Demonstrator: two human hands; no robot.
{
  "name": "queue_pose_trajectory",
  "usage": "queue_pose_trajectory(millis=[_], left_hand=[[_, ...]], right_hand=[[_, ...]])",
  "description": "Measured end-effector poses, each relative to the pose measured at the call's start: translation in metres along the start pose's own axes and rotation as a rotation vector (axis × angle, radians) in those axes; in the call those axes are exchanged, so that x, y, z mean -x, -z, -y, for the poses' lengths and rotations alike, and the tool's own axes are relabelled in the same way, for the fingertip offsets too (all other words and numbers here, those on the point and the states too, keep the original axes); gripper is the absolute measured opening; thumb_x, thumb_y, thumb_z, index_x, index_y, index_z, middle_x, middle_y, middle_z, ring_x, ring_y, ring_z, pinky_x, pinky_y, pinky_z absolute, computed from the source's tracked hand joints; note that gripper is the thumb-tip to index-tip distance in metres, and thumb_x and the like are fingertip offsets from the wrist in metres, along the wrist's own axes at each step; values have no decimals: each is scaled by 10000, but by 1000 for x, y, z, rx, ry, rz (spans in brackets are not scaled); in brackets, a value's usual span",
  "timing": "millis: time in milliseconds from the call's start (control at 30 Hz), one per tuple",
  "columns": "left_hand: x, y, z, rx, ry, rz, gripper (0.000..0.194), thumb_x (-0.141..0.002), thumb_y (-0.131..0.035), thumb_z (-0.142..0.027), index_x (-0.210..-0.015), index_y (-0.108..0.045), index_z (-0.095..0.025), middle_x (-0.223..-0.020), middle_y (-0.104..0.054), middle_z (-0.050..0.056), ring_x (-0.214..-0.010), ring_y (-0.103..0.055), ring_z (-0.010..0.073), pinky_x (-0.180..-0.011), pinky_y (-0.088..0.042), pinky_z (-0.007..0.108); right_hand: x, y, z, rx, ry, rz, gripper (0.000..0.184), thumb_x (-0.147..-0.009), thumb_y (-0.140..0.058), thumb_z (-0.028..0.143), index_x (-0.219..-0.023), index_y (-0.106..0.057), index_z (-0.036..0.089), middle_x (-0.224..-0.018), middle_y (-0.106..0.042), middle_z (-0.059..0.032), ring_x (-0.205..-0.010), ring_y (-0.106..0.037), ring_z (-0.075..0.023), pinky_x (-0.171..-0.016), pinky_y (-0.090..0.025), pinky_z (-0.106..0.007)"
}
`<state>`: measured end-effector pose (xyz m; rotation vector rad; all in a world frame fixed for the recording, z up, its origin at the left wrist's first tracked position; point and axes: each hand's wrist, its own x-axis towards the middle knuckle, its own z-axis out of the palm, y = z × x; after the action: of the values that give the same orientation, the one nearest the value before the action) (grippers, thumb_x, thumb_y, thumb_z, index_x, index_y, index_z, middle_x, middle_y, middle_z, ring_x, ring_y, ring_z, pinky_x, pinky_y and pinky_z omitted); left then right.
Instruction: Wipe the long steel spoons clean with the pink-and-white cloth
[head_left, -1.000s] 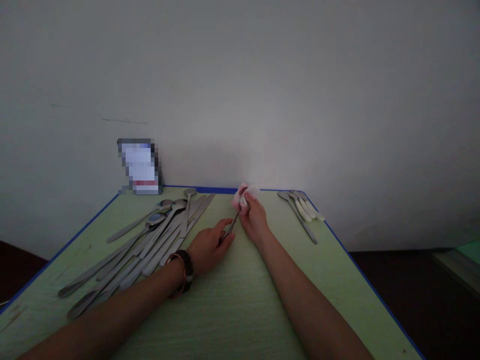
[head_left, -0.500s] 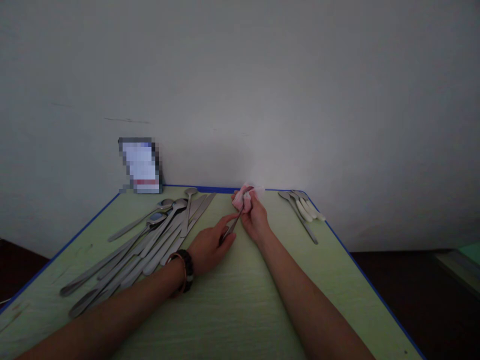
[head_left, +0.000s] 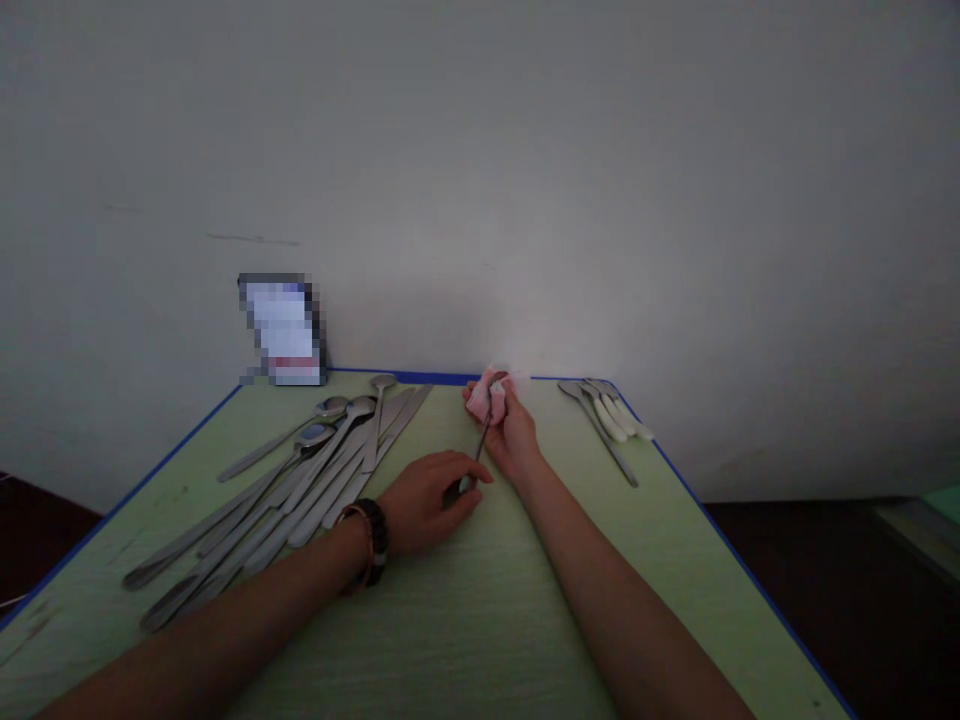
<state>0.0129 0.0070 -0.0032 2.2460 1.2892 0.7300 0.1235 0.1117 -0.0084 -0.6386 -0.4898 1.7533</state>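
Observation:
My left hand (head_left: 429,497), with a dark beaded bracelet at the wrist, pinches the handle end of a metal spoon (head_left: 483,437). The spoon slants up and away from me. Its head lies within a crumpled pink and white cloth (head_left: 484,402), which partly hides it. My right hand (head_left: 519,436) is closed around that cloth and the spoon's head from the right side. Left of my hands, several metal spoons and knives (head_left: 330,470) lie in an overlapping pile, handles towards me.
At the far right, a plain metal piece of cutlery (head_left: 600,437) lies beside several white-handled ones (head_left: 611,420). A blurred-out phone (head_left: 283,330) leans on the wall at the back left. The green table (head_left: 480,620) has a blue edge and meets the wall (head_left: 480,180).
My left hand has shifted slightly towards me and right, bringing the spoon's handle more upright. The cloth has turned a little, and more of the spoon's head shows.

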Motion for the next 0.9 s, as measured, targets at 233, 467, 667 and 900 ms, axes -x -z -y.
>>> queue_pose_trajectory(millis=[233,467,667,900], left_hand=[[-2,-2,5,-27,-69,-48,199,-827,-472,-177,-967,-614,-170,-881,-636,52,-883,-550,189,-849,-417,350],[-1,-9,13,-104,-110,-31,303,-822,-485,-162,-1093,-615,-199,-1188,-613,47,-1190,-444,217,-1026,-339,395],[-1,-10,14,-124,-117,-38,316,-810,-504,-165,-1102,-621,-194,-1192,-614,47,-1194,-453,213,-1028,-355,386],[-2,-8,10,-115,-91,-41,289,-790,-512,-156,-1047,-642,-188,-1172,-627,49,-1177,-473,222,-1021,-362,383]], right_hand=[[1,1,-2,41,-14,56,224,-849,-455,269,-983,-559,124,-762,-687,-56,-668,-661,-156,-704,-547,-308],[1,2,-3,91,-22,85,232,-856,-438,266,-994,-547,115,-727,-685,-68,-634,-660,-162,-630,-544,-283],[2,2,-3,108,-19,113,230,-839,-462,271,-986,-557,121,-722,-682,-54,-632,-654,-159,-662,-544,-304],[2,2,-2,101,-24,110,240,-848,-452,282,-976,-565,113,-732,-682,-64,-640,-653,-160,-673,-541,-306]])
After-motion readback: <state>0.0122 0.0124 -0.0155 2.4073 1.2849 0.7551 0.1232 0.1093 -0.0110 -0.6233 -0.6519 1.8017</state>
